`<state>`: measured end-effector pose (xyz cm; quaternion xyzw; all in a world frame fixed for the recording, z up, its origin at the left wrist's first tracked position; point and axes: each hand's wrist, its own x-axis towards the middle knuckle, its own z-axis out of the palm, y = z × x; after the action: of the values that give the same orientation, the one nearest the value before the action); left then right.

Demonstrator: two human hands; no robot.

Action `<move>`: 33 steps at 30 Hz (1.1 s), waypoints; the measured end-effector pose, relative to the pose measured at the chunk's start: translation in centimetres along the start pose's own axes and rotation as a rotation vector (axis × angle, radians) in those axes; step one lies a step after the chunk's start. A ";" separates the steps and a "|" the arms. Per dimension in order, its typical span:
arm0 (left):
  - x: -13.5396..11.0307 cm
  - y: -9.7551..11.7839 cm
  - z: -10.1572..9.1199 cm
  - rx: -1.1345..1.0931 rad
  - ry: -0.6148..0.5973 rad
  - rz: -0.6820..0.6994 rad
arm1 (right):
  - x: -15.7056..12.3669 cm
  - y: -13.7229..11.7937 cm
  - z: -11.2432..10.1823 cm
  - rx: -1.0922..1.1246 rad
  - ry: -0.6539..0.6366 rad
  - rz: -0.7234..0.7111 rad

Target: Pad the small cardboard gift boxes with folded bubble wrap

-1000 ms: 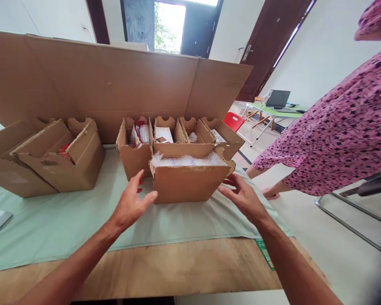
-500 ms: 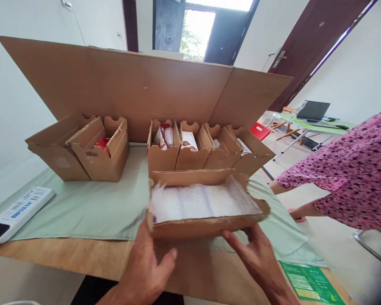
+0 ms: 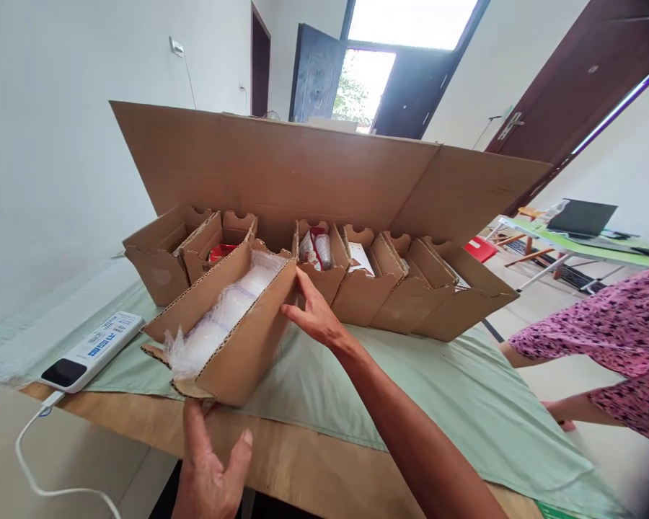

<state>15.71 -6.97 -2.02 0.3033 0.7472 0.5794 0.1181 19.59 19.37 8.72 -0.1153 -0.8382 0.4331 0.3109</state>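
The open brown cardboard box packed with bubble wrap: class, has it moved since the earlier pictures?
Yes. The bubble-wrap box has swung diagonal, one end pulled from the row of small brown cardboard boxes to the wooden table's near edge.

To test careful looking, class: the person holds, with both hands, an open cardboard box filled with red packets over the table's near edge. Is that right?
Not quite. In the head view the cardboard box is filled with clear bubble wrap, not red packets. Left hand and right hand do hold it over the table's near edge.
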 end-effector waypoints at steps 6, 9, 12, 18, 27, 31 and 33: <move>-0.4 -0.7 1.8 -0.052 0.019 0.076 | 0.7 1.3 1.3 -0.042 0.079 0.015; -0.8 -1.0 2.5 -0.062 0.026 0.052 | 0.3 1.9 1.6 -0.031 0.106 0.017; -1.1 -1.4 3.2 -0.051 0.050 0.109 | 0.4 2.5 1.9 0.071 0.095 0.042; -1.1 -1.2 3.8 -0.019 0.056 0.130 | 0.6 2.5 2.2 -0.021 0.126 -0.047; 0.8 0.6 6.2 0.045 0.006 0.219 | -7.0 4.5 4.3 0.080 0.196 0.133; 2.7 0.6 8.2 0.018 -0.033 0.227 | -10.4 6.9 4.7 0.024 0.288 0.292; 3.8 0.9 9.2 -0.002 -0.052 0.237 | -10.9 7.6 4.6 0.002 0.315 0.298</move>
<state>17.86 2.73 -3.32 0.4044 0.7023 0.5818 0.0684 24.70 15.83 -3.92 -0.3038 -0.7525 0.4517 0.3706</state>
